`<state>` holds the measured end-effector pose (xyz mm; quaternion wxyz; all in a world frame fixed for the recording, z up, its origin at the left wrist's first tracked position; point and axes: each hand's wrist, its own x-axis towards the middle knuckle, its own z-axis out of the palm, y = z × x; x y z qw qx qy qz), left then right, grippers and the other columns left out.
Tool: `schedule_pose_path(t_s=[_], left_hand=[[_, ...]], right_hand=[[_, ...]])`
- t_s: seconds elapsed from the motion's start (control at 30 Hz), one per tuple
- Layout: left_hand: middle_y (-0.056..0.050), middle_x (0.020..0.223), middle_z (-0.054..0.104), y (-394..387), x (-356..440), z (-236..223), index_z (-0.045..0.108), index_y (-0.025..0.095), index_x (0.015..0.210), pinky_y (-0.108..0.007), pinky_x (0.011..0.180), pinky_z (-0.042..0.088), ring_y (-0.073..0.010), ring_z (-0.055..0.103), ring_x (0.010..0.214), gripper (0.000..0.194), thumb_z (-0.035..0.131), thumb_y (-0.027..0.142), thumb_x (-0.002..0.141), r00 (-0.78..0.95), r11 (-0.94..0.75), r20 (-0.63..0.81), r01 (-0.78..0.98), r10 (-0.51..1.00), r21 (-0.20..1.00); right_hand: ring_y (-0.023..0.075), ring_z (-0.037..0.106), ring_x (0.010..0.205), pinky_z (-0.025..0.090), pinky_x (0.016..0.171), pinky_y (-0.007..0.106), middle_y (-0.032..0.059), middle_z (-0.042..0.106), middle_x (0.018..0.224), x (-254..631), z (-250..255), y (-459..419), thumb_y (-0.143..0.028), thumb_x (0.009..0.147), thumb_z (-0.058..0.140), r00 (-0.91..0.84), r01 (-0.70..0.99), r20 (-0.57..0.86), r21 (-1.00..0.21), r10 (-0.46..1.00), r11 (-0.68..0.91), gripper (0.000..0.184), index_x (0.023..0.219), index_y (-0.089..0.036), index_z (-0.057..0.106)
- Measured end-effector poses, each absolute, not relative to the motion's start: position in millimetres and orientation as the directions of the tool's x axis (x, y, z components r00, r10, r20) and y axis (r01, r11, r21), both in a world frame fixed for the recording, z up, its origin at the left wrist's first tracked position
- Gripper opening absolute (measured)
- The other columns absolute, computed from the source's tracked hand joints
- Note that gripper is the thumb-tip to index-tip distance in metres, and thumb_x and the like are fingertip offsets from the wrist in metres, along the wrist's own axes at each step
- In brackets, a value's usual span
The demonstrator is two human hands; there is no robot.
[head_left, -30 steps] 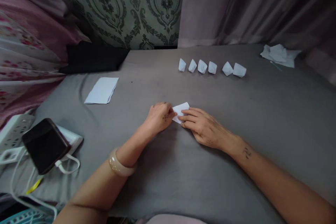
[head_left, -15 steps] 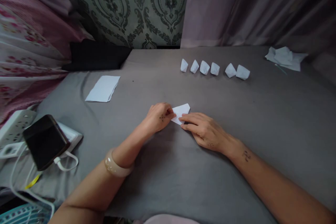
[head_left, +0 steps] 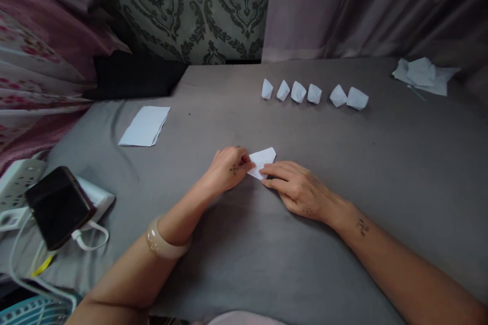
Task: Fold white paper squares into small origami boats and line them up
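Grey cloth surface (head_left: pixel 381 162), six folded white paper boats (head_left: pixel 308 93) along its far edge, one flat white paper sheet (head_left: pixel 145 126) left, left hand (head_left: pixel 231 168) and right hand (head_left: pixel 299 189) clenching a half-folded white paper piece (head_left: pixel 262 162).

The view has swung slightly, so the row of small folded paper pieces (head_left: pixel 314 94) and the crumpled paper (head_left: pixel 423 75) now sit further right in the frame than a second ago. The right hand (head_left: pixel 301 190) has drawn back a little, its fingers (head_left: pixel 272 170) now lying along the lower edge of the folded paper (head_left: pixel 261 163), leaving more of its surface showing.
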<state>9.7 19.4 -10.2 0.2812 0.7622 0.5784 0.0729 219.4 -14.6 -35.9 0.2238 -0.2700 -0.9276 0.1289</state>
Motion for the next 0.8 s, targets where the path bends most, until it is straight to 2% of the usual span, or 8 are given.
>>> schedule_pose_path(t_s=[0.13, 0.63, 0.73, 0.8], left_hand=[[-0.004, 0.074, 0.067, 19.5, 12.0, -8.9, 0.065, 0.016, 0.076, -0.026, 0.059, 0.037, -0.0152, 0.056, 0.065, 0.018, 0.055, 0.030, 0.082, 0.323, -0.183, -0.213, 0.849, 0.922, 0.496], [-0.004, 0.070, 0.065, 19.5, 12.3, -10.9, 0.065, 0.016, 0.076, -0.027, 0.060, 0.037, -0.0150, 0.054, 0.063, 0.019, 0.054, 0.029, 0.083, 0.318, -0.183, -0.211, 0.854, 0.924, 0.488], [-0.004, 0.074, 0.065, 19.7, 10.4, -15.7, 0.064, 0.017, 0.078, -0.027, 0.064, 0.039, -0.0154, 0.055, 0.067, 0.018, 0.054, 0.030, 0.084, 0.350, -0.233, -0.165, 0.842, 0.922, 0.487], [-0.006, 0.082, 0.065, 13.8, 9.8, -16.3, 0.064, 0.017, 0.083, -0.029, 0.069, 0.040, -0.0173, 0.056, 0.075, 0.020, 0.051, 0.032, 0.086, 0.375, -0.308, -0.071, 0.841, 0.924, 0.444]], right_hand=[[0.0222, 0.056, 0.113, 0.047, 0.095, 0.042, 0.0099, 0.064, 0.121, 218.9, -34.9, -14.6, -0.003, 0.080, 0.047, -0.761, 0.443, 0.331, -0.363, 0.558, 0.820, 0.033, 0.103, -0.015, 0.067], [0.0231, 0.053, 0.115, 0.048, 0.093, 0.042, 0.0051, 0.059, 0.129, 216.0, -29.6, -16.6, -0.001, 0.079, 0.049, -0.750, 0.512, 0.261, -0.351, 0.607, 0.784, 0.033, 0.100, -0.020, 0.066], [0.0228, 0.054, 0.114, 0.048, 0.092, 0.042, 0.0044, 0.059, 0.129, 215.2, -29.1, -17.7, 0.001, 0.077, 0.048, -0.750, 0.512, 0.260, -0.354, 0.608, 0.783, 0.036, 0.100, -0.021, 0.066], [0.0223, 0.054, 0.113, 0.049, 0.092, 0.042, 0.0047, 0.060, 0.127, 214.9, -29.5, -18.0, 0.001, 0.078, 0.048, -0.747, 0.508, 0.268, -0.358, 0.608, 0.783, 0.036, 0.099, -0.021, 0.066]])
